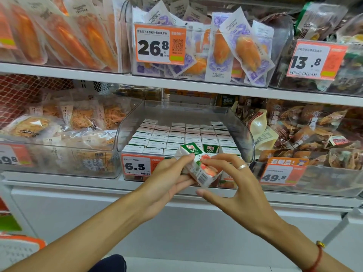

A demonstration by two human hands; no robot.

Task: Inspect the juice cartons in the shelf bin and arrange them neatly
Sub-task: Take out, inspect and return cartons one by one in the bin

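Note:
A small white and green juice carton [198, 165] with a fruit picture and a barcode is tilted in front of the clear shelf bin [243, 134]. My left hand [167, 185] grips it from the left and below. My right hand [233, 183], with a ring, pinches its right side with fingertips. Inside the bin, several rows of identical cartons [176, 134] stand upright with their white tops showing. One carton [210, 148] in the front row shows its green face in the gap behind the held one.
A 6.5 price tag [136, 166] hangs on the bin's front. Bins of snack packets [59, 134] sit to the left and dark packets [314, 134] to the right. An upper shelf [176, 83] holds more bins just above. A white cabinet front [98, 209] lies below.

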